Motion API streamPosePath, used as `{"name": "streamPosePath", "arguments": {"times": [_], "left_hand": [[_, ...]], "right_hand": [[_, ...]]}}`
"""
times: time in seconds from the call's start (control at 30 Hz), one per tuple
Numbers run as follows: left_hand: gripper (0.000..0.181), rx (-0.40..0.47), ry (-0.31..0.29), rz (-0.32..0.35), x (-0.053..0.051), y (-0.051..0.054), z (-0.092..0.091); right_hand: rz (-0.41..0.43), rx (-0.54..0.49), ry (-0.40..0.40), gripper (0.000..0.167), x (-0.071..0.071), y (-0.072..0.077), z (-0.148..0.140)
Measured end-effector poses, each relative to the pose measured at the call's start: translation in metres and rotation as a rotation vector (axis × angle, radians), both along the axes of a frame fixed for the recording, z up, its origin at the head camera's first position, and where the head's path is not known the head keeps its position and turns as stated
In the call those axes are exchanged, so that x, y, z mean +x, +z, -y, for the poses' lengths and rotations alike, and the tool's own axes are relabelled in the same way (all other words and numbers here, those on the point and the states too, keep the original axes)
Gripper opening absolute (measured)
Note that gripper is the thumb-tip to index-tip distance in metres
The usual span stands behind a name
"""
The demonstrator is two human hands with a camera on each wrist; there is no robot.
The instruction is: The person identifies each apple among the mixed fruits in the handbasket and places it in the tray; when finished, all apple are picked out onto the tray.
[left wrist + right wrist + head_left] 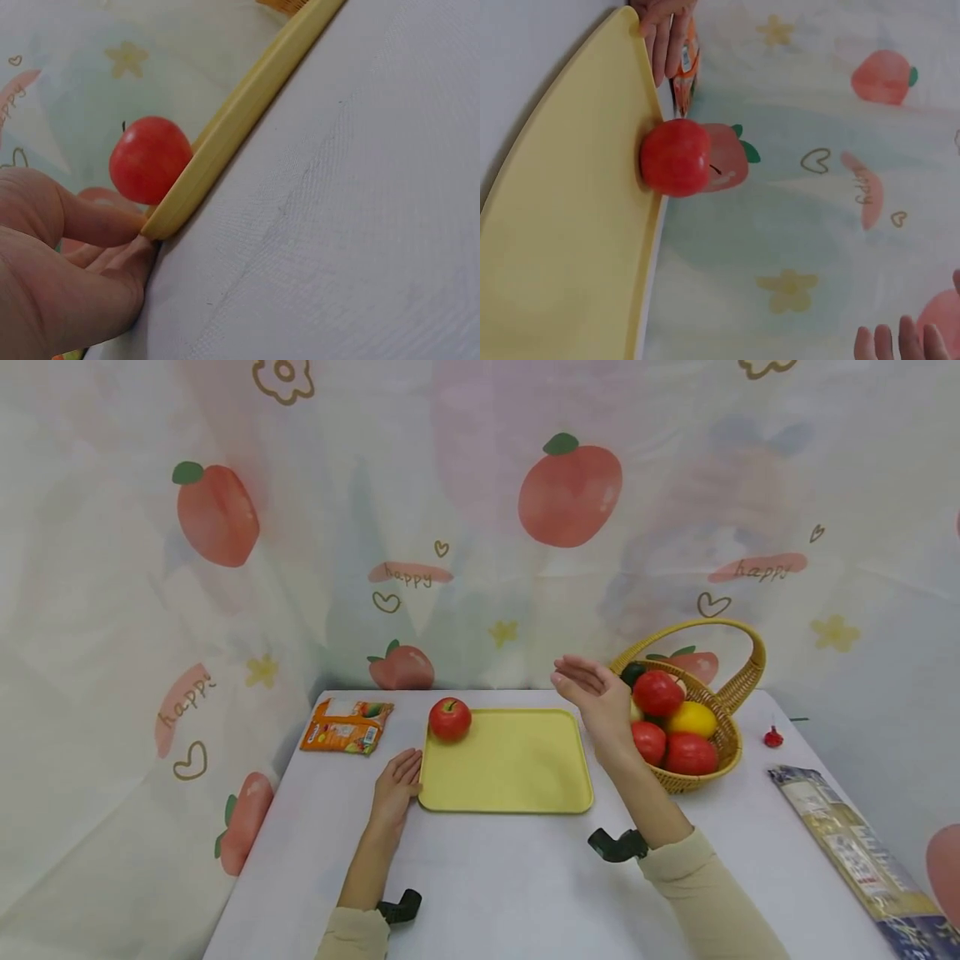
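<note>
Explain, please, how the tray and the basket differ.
The tray is flat and rectangular; the basket is rounded, with an arched handle. The tray bears one red apple; the basket holds several fruits. Both are yellowish and stand on the white table.

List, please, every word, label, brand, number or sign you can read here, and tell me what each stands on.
"happy": middle pink strip on the backdrop.
"happy": right pink strip on the backdrop.
"happ", last letter unclear: left pink strip on the backdrop.
Orange packet: print too small to read.
Long packet: print too blurred to read.
</note>
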State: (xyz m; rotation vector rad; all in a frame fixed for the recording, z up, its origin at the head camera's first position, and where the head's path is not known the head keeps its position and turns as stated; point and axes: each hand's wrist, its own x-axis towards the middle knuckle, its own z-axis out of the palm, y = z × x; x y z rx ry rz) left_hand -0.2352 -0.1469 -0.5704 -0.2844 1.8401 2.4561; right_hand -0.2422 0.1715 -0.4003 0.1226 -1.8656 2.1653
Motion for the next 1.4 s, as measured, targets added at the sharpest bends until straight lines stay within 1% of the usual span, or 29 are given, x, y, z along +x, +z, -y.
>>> {"name": "streamPosePath", "arguments": {"times": [0.07,0.3,0.5,0.57,0.63,0.77,0.87,1.07,1.23,1.4], "left_hand": [[0.072,0.003,-0.001,0.001,0.001,0.0,0.0],[0.073,-0.003,0.003,0.01,0.002,0.0,-0.001],[0.072,-0.007,0.009,0.018,-0.001,-0.004,0.0],[0.072,-0.01,0.012,0.021,-0.001,-0.004,0.0],[0.072,-0.013,0.012,0.021,-0.001,-0.003,0.0],[0.073,-0.018,0.011,0.018,-0.001,-0.002,0.0],[0.074,-0.018,0.011,0.02,-0.002,-0.002,0.0],[0.074,-0.034,0.014,0.027,-0.003,-0.003,0.0],[0.073,-0.032,0.013,0.024,-0.003,-0.004,0.0],[0.074,-0.03,0.002,0.012,-0.002,-0.003,0.0]], "right_hand": [[-0.008,-0.02,-0.014,0.042,0.004,0.002,-0.008],[-0.001,-0.028,-0.077,0.051,0.019,0.011,-0.035],[0.005,-0.081,-0.102,0.053,0.024,0.016,-0.058],[0.022,-0.086,-0.121,0.051,0.026,0.017,-0.066],[0.045,-0.117,-0.147,0.047,0.026,0.018,-0.074],[0.11,-0.171,-0.209,0.034,0.024,0.019,-0.09],[0.15,-0.196,-0.248,0.032,0.021,0.019,-0.103],[0.235,-0.201,-0.311,0.037,0.012,0.012,-0.125],[0.325,-0.192,-0.354,0.037,0.004,0.004,-0.14],[0.435,-0.148,-0.404,0.05,-0.004,-0.003,-0.153]]}}
